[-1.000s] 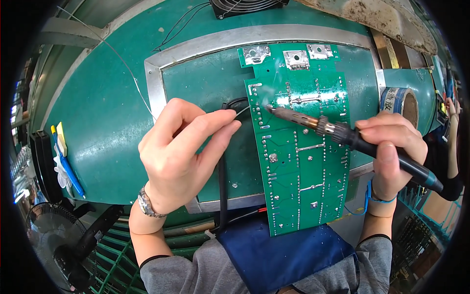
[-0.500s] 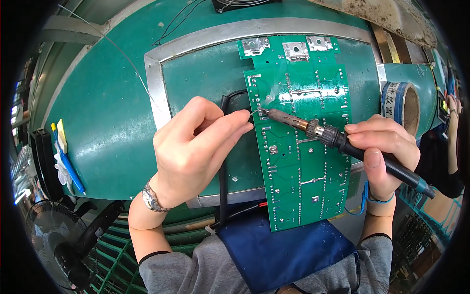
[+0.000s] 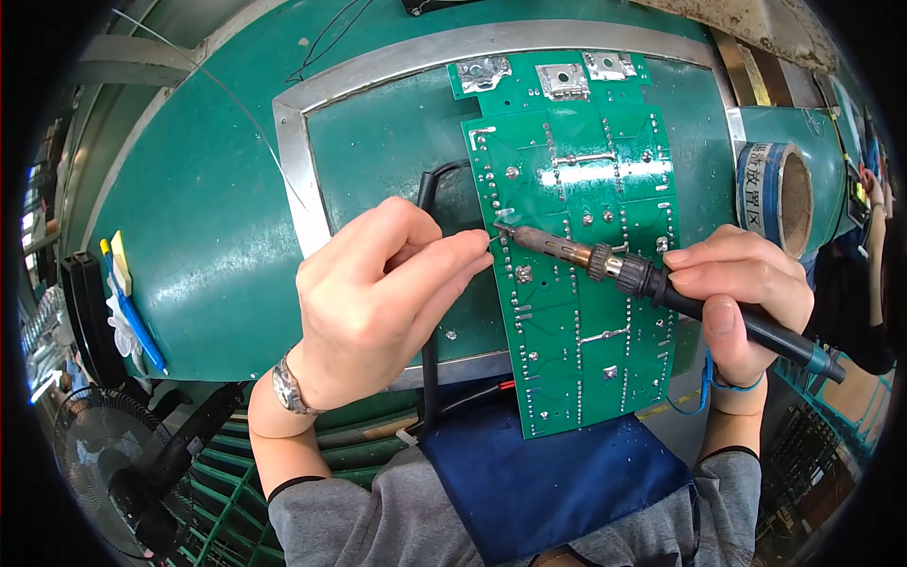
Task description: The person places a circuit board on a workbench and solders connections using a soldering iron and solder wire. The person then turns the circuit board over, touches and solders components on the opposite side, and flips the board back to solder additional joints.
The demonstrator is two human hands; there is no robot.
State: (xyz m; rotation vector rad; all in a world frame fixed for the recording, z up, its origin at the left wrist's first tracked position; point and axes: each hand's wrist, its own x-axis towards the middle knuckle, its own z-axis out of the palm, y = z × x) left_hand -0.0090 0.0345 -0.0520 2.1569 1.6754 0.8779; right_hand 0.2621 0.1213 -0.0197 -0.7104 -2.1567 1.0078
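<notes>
A long green circuit board [image 3: 590,293] lies before me with its soldered side up, dotted with rows of shiny joints. My right hand [image 3: 742,298] grips the black handle of a soldering iron [image 3: 619,267], whose tip rests at the board's left edge, on a row of joints. Just left of that tip, my left hand [image 3: 373,293] pinches a thin solder wire [image 3: 494,236], its end meeting the iron's tip. A long thin wire [image 3: 231,99] runs down from the upper left and disappears behind my left hand.
A metal frame [image 3: 298,180] borders the green worktop [image 3: 217,246]. Beyond my right hand stands a tape roll [image 3: 789,198]. A black cable [image 3: 430,321] passes beside the board. A blue pen [image 3: 142,331] lies far left, above a fan [image 3: 118,463]. Another person's arm [image 3: 877,236] shows far right.
The iron's tip and the solder wire have moved a little nearer to me along the board's left row of joints. The whole view has shifted slightly. Both hands keep their grip.
</notes>
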